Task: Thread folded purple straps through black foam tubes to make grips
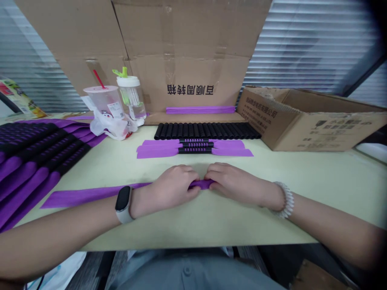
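A long purple strip (87,196) lies across the near part of the table, its flat end stretching out to the left under my wrist. My left hand (177,184) pinches it near the middle, fingers curled around it. Just to the right, my right hand (228,180) grips the same strip, and its right end is hidden in or under that hand. Between the two hands the strip looks bunched or rolled. Beyond them lie a few purple strips with slotted black tubes (195,150) around their middles. Behind these runs a row of plain black tubes (207,131).
A pile of purple strips with black tubes (45,149) fills the left side. At the back left stand a lidded cup (104,100) and a clear bottle (133,98). Folded purple strips (200,110) lie by the upright cardboard (187,68). An open carton (302,125) sits right.
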Demonstrator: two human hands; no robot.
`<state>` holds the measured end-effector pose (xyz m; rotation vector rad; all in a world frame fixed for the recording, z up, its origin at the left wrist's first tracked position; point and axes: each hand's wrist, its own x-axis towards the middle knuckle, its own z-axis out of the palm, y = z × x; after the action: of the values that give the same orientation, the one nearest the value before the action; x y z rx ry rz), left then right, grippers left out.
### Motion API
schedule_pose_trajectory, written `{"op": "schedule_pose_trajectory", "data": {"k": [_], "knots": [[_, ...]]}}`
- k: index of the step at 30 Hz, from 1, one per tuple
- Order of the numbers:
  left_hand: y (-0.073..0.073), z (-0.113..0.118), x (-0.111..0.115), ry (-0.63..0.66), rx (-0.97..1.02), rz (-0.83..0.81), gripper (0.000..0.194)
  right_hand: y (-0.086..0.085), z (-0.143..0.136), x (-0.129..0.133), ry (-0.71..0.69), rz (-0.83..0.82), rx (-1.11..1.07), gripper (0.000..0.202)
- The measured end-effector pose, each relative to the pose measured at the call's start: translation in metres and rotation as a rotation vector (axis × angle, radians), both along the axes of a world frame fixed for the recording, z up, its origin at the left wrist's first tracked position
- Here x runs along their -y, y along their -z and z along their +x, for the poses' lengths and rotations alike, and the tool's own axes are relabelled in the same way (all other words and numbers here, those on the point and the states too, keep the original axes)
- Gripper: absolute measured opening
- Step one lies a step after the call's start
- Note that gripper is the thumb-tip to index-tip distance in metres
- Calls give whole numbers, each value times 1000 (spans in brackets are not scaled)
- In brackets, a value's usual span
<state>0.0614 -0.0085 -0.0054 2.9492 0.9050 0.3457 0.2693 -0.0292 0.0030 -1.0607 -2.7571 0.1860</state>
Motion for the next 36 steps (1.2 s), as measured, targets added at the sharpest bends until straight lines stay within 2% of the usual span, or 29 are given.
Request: {"op": "schedule_pose_trajectory", "data": {"k": [7, 15, 26, 33, 36], "knots": [[-1, 1, 2, -12, 27, -18, 16, 1, -2, 4, 67, -53, -57, 13], [4, 0, 0, 0, 91, -22, 18, 3, -9, 3, 104, -71, -113, 10], [7, -2, -1, 47, 103, -27, 19, 9, -6, 1, 18, 25, -103, 18], [3, 0, 2, 4, 31, -22, 19, 8, -9, 2, 13, 149, 18, 19], [1, -1, 3, -4, 43, -47, 19, 3, -5, 2, 25, 86, 26, 20]]}}
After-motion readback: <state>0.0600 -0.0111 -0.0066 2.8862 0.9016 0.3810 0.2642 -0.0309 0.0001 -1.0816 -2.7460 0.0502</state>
